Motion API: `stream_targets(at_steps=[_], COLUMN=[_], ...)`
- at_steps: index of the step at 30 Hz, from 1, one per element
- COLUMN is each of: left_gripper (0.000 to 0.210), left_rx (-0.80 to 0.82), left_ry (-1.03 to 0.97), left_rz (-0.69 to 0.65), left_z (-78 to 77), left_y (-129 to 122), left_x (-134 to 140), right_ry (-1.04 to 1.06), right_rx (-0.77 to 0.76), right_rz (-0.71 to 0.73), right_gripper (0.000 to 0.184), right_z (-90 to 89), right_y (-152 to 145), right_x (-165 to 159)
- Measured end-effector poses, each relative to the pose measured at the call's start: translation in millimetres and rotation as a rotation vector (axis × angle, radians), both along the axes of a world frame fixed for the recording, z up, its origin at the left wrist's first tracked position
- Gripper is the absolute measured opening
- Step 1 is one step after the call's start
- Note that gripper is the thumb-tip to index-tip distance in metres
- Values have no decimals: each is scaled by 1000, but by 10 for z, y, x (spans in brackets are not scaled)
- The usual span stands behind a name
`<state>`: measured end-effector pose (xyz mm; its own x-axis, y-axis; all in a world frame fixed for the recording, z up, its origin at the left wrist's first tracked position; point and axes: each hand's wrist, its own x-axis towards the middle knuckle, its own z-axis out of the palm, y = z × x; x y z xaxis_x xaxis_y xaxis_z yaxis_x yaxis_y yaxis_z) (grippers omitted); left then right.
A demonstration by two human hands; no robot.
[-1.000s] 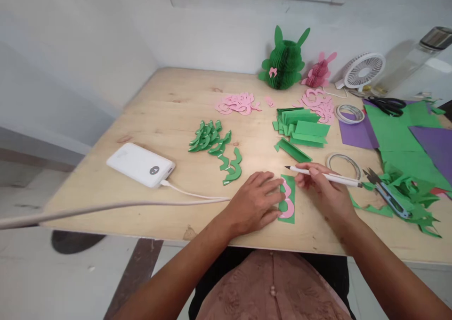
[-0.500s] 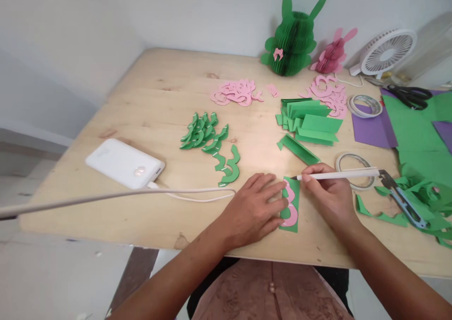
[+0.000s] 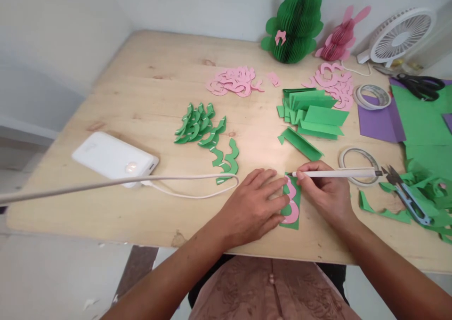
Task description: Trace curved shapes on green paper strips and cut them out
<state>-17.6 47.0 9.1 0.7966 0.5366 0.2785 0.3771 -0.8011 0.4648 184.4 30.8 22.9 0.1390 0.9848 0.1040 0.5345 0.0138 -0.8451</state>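
Near the table's front edge, my left hand [image 3: 254, 209] lies flat with its fingers spread over a pink curved paper cut-out [image 3: 292, 211]. The cut-out rests on a green paper strip [image 3: 295, 223], and my fingers cover its left part. My right hand [image 3: 325, 192] grips a white pen [image 3: 339, 173], whose dark tip is at the strip's top end, by the upper edge of the pink piece. Left of my left hand lie green wavy cut-outs [image 3: 231, 162] with white marks. Beyond my right hand is a folded green paper strip [image 3: 302, 143].
Behind are pink cut-outs [image 3: 236, 82], folded green papers [image 3: 318, 115], a green paper rabbit [image 3: 296, 28], a pink one [image 3: 339, 39] and a fan [image 3: 402, 37]. Tape rolls [image 3: 360, 167], snips [image 3: 406, 195], black scissors [image 3: 420, 85] lie right; a power bank [image 3: 113, 157] with cable lies left.
The view has shifted slightly, so the back items sit higher in it. The pen tip has moved a little leftward along the top of the pink piece. My left hand stays in place.
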Motion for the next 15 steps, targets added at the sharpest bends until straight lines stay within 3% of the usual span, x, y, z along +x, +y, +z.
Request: stream_targets(at_steps=[15], left_gripper=[25], left_rx=[-14], left_ry=[18], left_rz=[-1], left_z=[-7], left_y=[2], left_x=[-4], right_ry=[-18], right_rx=[-13], right_rz=[21], right_gripper=[11], right_z=[14], right_y=[15], right_x=[-17])
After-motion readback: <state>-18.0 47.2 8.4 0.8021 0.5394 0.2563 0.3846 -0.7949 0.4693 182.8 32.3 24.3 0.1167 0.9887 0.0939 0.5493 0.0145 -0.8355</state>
